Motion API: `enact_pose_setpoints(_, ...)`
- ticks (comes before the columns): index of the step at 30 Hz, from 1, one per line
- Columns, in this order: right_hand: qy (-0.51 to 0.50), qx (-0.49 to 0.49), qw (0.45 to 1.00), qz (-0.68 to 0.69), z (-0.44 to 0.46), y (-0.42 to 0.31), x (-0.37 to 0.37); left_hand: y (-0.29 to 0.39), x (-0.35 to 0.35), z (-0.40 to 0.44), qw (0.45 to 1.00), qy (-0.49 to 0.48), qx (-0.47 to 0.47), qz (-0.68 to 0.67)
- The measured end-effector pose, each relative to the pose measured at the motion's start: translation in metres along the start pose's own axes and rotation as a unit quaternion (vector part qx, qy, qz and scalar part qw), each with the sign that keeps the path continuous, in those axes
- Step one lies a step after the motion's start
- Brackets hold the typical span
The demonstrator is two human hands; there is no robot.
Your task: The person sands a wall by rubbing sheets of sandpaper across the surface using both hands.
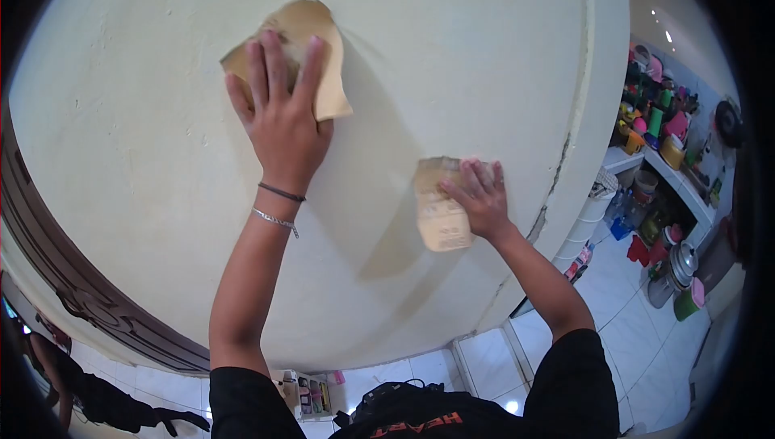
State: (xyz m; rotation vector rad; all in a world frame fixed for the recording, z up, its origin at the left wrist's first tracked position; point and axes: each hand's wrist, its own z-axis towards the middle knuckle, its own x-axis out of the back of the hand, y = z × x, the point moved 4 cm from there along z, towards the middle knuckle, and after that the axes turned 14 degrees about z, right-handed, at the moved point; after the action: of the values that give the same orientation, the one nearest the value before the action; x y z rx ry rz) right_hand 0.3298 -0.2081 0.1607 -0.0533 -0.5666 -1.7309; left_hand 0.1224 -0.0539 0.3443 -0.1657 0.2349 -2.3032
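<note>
My left hand [282,112] is high on a pale painted wall [387,76], fingers spread over a tan sheet of sandpaper [331,84]. The sheet is curled, with a worn, dirty patch under the fingers, and its right edge stands off the wall. Lower and to the right, my right hand [484,201] presses a second piece of sandpaper [444,229] to the wall. Faint printing shows on its lower part, and its upper part is grey and worn. Both hands are slightly blurred. What lies under my palms is hidden.
Dark carved wood trim [105,314] runs along the left. A crack [557,177] marks the wall's right edge. Beyond it are a cluttered counter [678,185], metal pots [678,269] and a tiled floor [622,350]. Another person [89,386] in dark clothes is at lower left.
</note>
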Motion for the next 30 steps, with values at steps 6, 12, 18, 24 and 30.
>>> enact_pose_setpoints(6, 0.099, -0.185, 0.976, -0.053, 0.016, 0.105, 0.074, 0.098, -0.012, -0.059, 0.967, -0.086, -0.230, -0.061)
enact_pose_setpoints(12, 0.034, -0.237, 0.968, -0.069, -0.067, 0.073, 0.023, 0.143, -0.010, -0.055, 0.952, -0.075, -0.283, -0.093)
enact_pose_setpoints(18, 0.064, -0.300, 0.951, -0.029, -0.118, 0.028, 0.021, 0.178, -0.007, 0.012, 0.973, -0.018, -0.191, -0.131)
enact_pose_setpoints(24, 0.243, -0.380, 0.886, 0.111, -0.098, 0.030, 0.075, 0.239, -0.019, -0.106, 0.884, -0.098, -0.437, -0.133)
enact_pose_setpoints(30, 0.252, -0.459, 0.817, 0.239, -0.146, 0.036, 0.052, 0.191, -0.014, -0.186, 0.854, -0.165, -0.483, -0.097)
